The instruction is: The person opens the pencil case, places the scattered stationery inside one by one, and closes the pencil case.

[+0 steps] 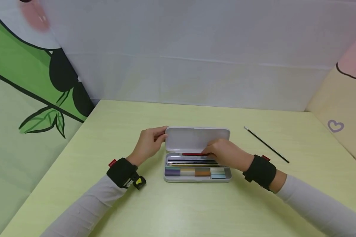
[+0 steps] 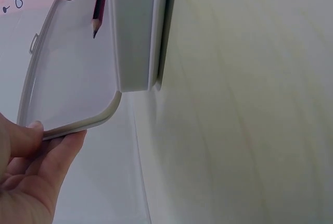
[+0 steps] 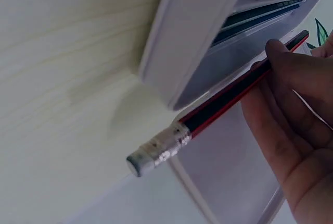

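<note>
A pale pencil case [image 1: 178, 179] lies on the table with its lid [image 1: 185, 140] raised at the back. My left hand [image 1: 148, 143] pinches the left end of the lid between thumb and fingers, as the left wrist view shows the hand [image 2: 34, 177] doing too. Above the back of the case, my right hand [image 1: 226, 154] holds a red and black pencil [image 1: 192, 154]. In the right wrist view the pencil [image 3: 223, 101] has a metal ferrule and eraser end pointing away from the thumb. Its sharpened tip [image 2: 96, 26] shows in the left wrist view.
Inside the case lie several pencils [image 1: 190, 162], with a row of coloured blocks [image 1: 187, 172] in front. A dark pencil [image 1: 265, 144] lies slantwise on the table [image 1: 195, 210] to the right. A pale cloth wall [image 1: 190, 79] stands behind.
</note>
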Demonstrator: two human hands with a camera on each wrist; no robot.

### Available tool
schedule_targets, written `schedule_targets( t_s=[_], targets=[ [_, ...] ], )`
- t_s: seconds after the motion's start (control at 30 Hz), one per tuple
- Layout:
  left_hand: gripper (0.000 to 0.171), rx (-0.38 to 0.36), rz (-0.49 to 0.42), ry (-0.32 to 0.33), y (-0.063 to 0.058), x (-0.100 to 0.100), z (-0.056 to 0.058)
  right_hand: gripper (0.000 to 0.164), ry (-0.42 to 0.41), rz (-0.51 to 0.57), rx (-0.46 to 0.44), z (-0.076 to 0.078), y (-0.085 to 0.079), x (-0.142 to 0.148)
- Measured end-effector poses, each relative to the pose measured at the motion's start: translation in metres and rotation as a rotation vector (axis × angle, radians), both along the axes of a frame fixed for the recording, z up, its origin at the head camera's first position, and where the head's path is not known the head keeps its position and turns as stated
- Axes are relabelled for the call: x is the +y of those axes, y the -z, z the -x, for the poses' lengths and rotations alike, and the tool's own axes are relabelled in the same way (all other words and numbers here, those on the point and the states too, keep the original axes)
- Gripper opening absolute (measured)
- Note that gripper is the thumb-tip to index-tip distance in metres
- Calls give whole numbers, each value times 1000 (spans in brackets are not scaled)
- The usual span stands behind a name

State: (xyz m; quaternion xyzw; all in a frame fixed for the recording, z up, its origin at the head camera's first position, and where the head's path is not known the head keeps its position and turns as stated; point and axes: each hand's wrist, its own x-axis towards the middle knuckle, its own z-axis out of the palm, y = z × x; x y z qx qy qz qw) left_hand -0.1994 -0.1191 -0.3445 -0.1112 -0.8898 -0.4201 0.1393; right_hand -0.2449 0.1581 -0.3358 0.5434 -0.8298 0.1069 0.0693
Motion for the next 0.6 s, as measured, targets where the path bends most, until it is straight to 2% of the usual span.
schedule_targets(
  t_s=[0.2, 0.6],
  targets=[
    [36, 23, 11, 7, 0, 0, 1, 10, -3, -27, 22, -3, 0, -15],
    [36, 7, 11, -6, 0, -1, -1, 10, -7, 10, 14, -7, 4, -26]
  ],
)
